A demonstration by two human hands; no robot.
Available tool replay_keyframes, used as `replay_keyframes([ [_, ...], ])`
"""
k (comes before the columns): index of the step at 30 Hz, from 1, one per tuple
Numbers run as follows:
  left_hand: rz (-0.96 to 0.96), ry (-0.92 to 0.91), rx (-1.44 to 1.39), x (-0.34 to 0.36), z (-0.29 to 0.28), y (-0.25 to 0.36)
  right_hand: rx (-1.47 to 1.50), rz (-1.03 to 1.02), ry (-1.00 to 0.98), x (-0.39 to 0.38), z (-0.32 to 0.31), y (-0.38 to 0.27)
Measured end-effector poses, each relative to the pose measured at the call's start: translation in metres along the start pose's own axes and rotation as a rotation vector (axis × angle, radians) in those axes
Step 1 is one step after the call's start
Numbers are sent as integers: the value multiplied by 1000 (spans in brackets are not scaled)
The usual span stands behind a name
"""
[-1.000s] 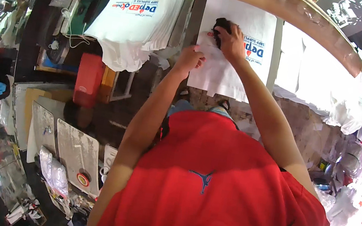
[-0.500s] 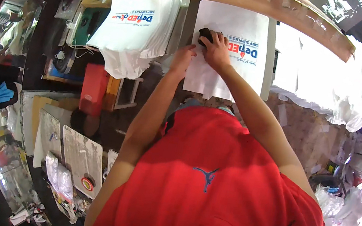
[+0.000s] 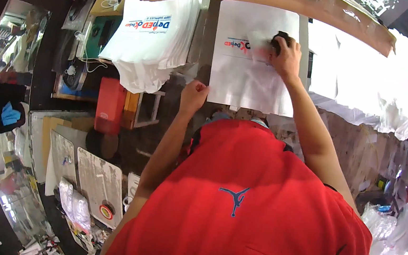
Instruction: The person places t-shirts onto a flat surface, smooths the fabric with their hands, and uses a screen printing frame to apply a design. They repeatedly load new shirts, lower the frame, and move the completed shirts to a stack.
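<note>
One white sheet [image 3: 247, 89] lies under the right hand [image 3: 287, 61], its long side running away from the body; it looks flat, printed blue and red. By the sheet's lower left edge, the left hand [image 3: 195, 95] curls, its grip unclear. Over the sheet's right half, the right hand grips a black pad [image 3: 280, 39].

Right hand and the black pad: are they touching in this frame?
Touching. The head view shows the right hand closed around the near side of the black pad, with no gap between them.
</note>
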State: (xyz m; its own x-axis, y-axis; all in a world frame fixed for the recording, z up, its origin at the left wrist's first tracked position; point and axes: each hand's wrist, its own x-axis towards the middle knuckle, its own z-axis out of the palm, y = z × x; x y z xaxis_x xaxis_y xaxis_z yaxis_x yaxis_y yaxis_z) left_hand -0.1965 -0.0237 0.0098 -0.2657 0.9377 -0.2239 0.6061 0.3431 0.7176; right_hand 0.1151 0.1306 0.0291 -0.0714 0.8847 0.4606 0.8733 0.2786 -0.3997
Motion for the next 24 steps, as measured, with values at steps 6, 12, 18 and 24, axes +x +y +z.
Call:
replay_keyframes([
  [6,-332,-261,-243,-17,-3,-4,102,282,156,-22,-48,78],
  [12,-419,-440,-855,-38,19,-1,453,947,273,-113,-73,183],
  [18,-506,-321,-1427,-55,50,12,751,1252,381,-269,-110,238],
  [24,114,-71,-266,-65,54,56,382,1412,143,-322,-166,233],
])
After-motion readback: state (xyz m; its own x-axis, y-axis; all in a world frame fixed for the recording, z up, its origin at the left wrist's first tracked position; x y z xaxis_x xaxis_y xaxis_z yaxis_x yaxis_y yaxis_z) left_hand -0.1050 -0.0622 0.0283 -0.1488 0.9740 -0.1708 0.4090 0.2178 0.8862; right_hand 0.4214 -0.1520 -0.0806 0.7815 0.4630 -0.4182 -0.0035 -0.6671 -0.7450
